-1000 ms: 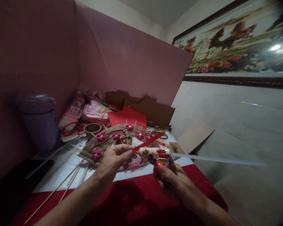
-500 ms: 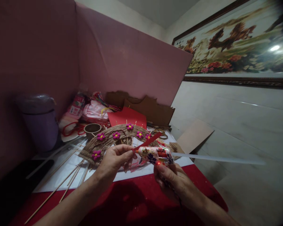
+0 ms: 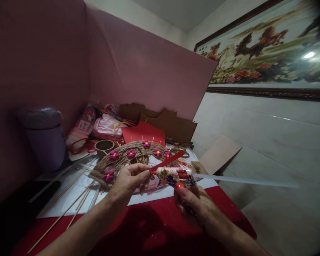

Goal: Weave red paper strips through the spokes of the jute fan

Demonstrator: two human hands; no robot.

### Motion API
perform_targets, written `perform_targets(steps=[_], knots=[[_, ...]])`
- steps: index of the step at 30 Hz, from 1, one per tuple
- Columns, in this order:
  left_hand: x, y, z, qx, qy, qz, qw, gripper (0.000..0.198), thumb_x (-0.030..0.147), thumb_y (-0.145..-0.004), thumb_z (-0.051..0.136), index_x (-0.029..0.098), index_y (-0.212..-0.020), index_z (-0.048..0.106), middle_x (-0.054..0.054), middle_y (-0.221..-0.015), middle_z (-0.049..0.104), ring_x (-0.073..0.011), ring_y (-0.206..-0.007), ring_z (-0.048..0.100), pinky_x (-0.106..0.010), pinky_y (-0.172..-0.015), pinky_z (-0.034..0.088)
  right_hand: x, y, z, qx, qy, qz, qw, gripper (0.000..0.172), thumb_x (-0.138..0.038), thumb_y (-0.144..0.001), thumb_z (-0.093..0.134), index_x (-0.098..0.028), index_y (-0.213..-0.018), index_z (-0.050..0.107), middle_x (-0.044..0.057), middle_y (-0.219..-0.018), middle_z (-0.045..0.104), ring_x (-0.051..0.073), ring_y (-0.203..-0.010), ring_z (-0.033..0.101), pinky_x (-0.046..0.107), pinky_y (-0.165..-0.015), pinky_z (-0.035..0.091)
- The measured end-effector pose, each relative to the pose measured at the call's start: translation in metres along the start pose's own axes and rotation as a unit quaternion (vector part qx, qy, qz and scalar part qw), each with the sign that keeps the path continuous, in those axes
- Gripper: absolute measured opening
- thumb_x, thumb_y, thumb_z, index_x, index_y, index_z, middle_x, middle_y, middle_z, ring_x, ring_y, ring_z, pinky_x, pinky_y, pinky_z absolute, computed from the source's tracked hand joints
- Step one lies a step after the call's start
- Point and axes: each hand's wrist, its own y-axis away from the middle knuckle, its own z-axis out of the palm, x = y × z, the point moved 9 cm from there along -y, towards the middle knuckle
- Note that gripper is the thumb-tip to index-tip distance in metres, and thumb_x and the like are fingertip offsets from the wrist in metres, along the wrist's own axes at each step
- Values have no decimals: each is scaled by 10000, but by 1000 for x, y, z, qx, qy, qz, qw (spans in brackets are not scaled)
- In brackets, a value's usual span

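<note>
Between the thumb and fingers of my left hand (image 3: 134, 181) is the end of a red strip (image 3: 168, 161), which slants up to the right. My right hand (image 3: 193, 202) is wrapped round the grip of a flower-patterned hot glue gun (image 3: 176, 176) with a lit red light. Its nozzle points left and meets the strip's pinched end, close to my left fingertips. A long translucent glue stick (image 3: 245, 180) juts out of its back. Behind my hands lies a curved twine-wound fan shape (image 3: 117, 164) with several magenta flowers on it.
Thin wooden sticks (image 3: 80, 204) lie at the left on white sheets over a red tablecloth (image 3: 138, 231). Farther back are a tape roll (image 3: 104, 146), red paper (image 3: 144, 133), cut cardboard (image 3: 173, 124) and scissors (image 3: 182, 151). A lidded purple bin (image 3: 46, 142) stands far left.
The red strip's free end has shifted very slightly. Both hands and the glue gun stay almost where they were.
</note>
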Motion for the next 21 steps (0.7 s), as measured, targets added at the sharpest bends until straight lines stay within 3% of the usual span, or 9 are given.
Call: perform_targets(steps=[21], knots=[[-2,2,2,-10,3,-17,1000,255,336,-640,756,136,-777,680,-28,-642,657,-53,-399,452,-189,-364,281,-9,-5,4,9,0,-13,1000,514,-629,-827,430,-170,-600,460,-83,-367,300,40,-291,268,171,-295,170]])
